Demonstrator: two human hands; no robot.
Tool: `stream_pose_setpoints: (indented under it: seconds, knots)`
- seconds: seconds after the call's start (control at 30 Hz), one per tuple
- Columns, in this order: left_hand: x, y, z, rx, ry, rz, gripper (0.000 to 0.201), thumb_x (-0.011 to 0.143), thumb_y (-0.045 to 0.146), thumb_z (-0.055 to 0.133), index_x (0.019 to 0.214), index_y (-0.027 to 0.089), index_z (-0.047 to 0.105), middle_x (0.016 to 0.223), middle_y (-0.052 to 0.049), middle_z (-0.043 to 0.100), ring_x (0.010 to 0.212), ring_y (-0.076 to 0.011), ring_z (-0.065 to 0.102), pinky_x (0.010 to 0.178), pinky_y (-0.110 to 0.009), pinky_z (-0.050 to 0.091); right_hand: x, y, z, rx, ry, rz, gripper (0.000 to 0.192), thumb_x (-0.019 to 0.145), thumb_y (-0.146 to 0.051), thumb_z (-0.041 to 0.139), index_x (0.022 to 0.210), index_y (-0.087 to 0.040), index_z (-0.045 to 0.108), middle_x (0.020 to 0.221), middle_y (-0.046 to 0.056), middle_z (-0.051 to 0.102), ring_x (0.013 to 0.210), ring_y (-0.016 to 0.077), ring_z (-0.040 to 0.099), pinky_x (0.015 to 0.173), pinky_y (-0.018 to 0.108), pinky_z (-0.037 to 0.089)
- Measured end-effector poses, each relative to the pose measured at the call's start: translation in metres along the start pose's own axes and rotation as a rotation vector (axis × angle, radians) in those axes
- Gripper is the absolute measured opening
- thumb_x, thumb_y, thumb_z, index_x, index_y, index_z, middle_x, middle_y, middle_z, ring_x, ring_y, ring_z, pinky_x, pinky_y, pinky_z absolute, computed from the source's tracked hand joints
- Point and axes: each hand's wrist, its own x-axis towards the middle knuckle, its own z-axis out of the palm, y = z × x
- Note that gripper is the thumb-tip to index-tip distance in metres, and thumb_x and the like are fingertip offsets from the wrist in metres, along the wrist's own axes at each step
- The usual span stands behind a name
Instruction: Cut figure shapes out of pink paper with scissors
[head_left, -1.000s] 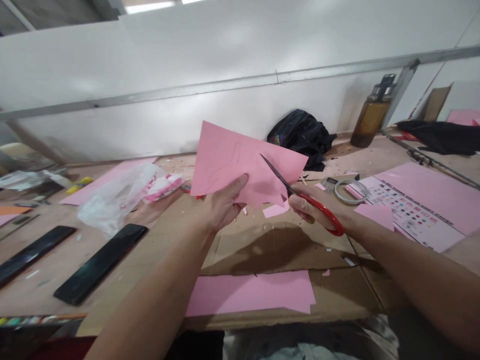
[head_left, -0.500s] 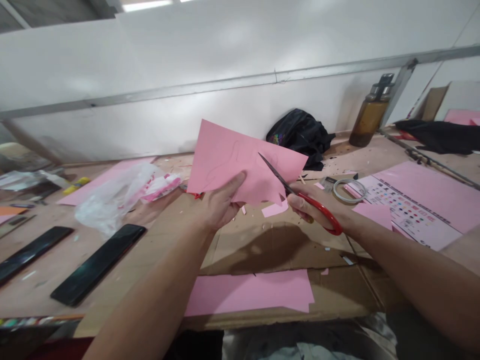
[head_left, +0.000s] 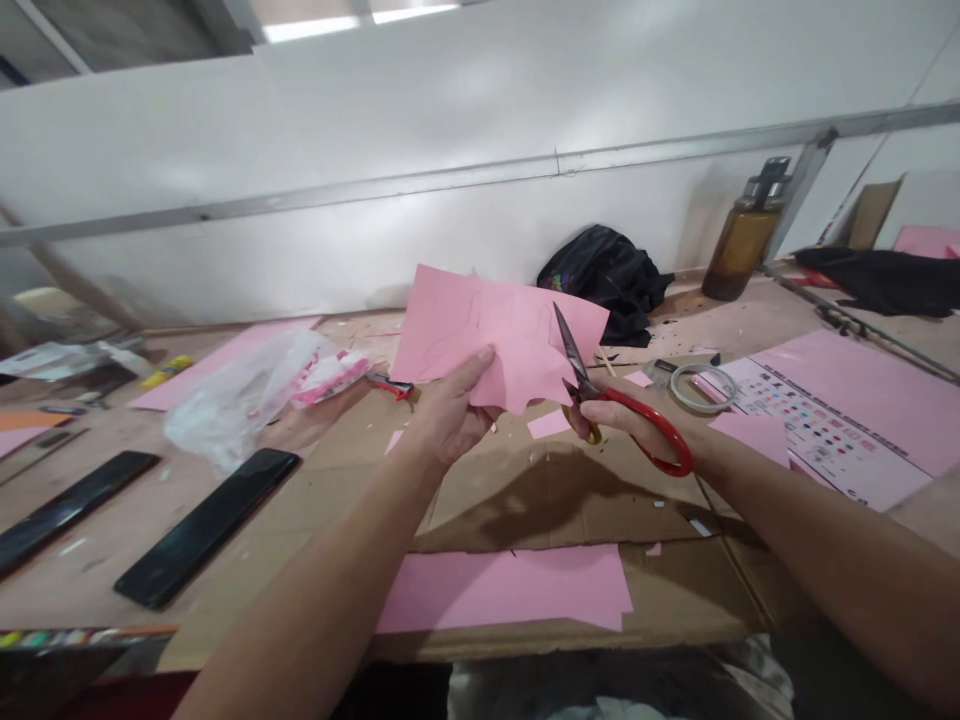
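— Above the table (head_left: 112,560), what are the two hands doing?

— The left hand (head_left: 448,412) is closed on a pink sheet of paper (head_left: 495,335), thumb on the near face and fingers behind it, holding it up off the table and tilted toward the wall. The right hand (head_left: 626,420) is wrapped through the red handles of a pair of scissors (head_left: 611,398).

— Where do the scissors meet the paper?

— At the sheet's right lower edge. The blades point up and slightly left, lying across the paper near its right corner. I cannot tell how far apart the blades stand.

— What lies under the hands?

— A flattened piece of cardboard (head_left: 570,500), with small pink scraps scattered on it, and a stack of pink sheets (head_left: 510,590) at its near edge.

— And to the sides?

— To the left, a crumpled plastic bag (head_left: 240,395) and two dark phones (head_left: 206,528) lying flat, well apart from the hands. To the right, a roll of tape (head_left: 703,385) just beside a pink printed sheet (head_left: 832,420). At the back against the wall sit a black bag (head_left: 607,280) and a brown bottle (head_left: 746,245).
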Motion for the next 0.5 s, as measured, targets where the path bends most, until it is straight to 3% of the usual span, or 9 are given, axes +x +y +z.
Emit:
stream_pose_setpoints:
  seconds: [0.13,0.3,0.5]
  knots:
    - [-0.0007,0.0018,0.0004,0.013,0.001,-0.039,0.020,0.088,0.015,0.069,0.107,0.012,0.071,0.093,-0.010,0.079,0.083,-0.0197,0.077,0.076,-0.027,0.064,0.0025,-0.0035,0.0005,0.065,0.028,-0.022,0.009,0.085,-0.031,0.054,0.083,-0.023,0.051,0.078,0.001,0.060,0.075,0.0188,0.055,0.073,0.033,0.042]
    - [-0.0005,-0.0004,0.0002,0.024,0.009,-0.039,0.009,0.089,0.014,0.066,0.095,0.011,0.072,0.093,-0.009,0.079,0.077,-0.0178,0.076,0.070,-0.026,0.064,0.0067,-0.0050,0.0034,0.074,0.017,-0.137,0.003,0.081,-0.024,0.054,0.083,-0.022,0.053,0.082,0.002,0.060,0.078,0.0180,0.055,0.075,0.032,0.043]
    - [-0.0026,-0.0082,-0.0027,0.094,-0.038,0.015,0.026,0.079,0.023,0.079,0.104,0.018,0.074,0.116,-0.010,0.076,0.108,-0.0254,0.072,0.073,-0.028,0.064,0.0053,-0.0054,0.0046,0.008,0.038,-0.048,0.016,0.087,-0.031,0.050,0.075,-0.021,0.053,0.075,0.002,0.060,0.071,0.0171,0.056,0.073,0.032,0.044]
